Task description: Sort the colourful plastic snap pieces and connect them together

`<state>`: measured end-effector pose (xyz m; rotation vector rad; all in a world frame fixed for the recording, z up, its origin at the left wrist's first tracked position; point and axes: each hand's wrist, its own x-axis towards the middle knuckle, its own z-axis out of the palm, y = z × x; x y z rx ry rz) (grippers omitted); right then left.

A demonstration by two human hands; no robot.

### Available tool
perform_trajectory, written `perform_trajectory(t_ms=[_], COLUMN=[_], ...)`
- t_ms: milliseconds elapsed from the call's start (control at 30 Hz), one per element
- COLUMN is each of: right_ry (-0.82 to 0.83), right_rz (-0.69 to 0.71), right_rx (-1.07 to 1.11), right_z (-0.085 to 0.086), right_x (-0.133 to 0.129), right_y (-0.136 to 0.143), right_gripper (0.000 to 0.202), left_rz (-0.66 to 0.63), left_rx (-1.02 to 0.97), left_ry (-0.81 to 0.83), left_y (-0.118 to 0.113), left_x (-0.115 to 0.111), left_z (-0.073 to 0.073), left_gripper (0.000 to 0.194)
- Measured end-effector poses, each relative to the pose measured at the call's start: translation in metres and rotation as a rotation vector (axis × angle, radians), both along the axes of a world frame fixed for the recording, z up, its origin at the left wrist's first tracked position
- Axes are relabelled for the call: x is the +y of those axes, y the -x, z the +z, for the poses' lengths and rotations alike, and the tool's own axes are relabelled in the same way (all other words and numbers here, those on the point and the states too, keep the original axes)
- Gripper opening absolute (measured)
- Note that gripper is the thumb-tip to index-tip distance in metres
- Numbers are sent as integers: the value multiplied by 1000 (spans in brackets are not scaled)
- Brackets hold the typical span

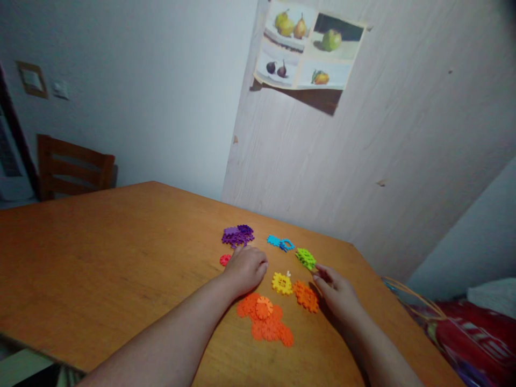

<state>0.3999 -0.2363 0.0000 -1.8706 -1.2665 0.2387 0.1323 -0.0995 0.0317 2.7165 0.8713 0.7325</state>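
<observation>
Hand (L) (pixel 246 269) curled nr purple pcs (pixel 237 236), R hand (pixel 337 293) nr green pcs (pixel 305 258); grips unclear

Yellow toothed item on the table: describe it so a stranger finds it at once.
On the wooden table, look between the left hand and the right hand. The yellow toothed item lies there, just left of the orange toothed pile and beyond the red-orange discs. Unlike these orange neighbours, it is bright yellow.

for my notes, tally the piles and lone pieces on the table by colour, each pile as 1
purple: 1
blue: 1
green: 1
yellow: 1
red, partly hidden: 1
white, tiny: 1
orange: 2 (gears, discs)
total: 8
</observation>
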Motion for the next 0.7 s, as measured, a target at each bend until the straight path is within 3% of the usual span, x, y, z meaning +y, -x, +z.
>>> perform_trajectory(t_ms=[167, 467, 700], right_ry=[-28, 92, 135], right_rz=[-58, -131, -146], right_rx=[-37, -71, -137], right_z=[-2, 20, 14], right_x=[11, 42, 73], right_y=[-10, -30, -27], right_gripper=[57, 63, 73], left_rz=[-26, -21, -23], left_rx=[54, 103, 104], left_ry=[-4, -12, 12], left_y=[-4, -4, -4], left_x=[-6, -10, -10], left_z=[2, 0, 0], left_gripper=[25, 26, 24])
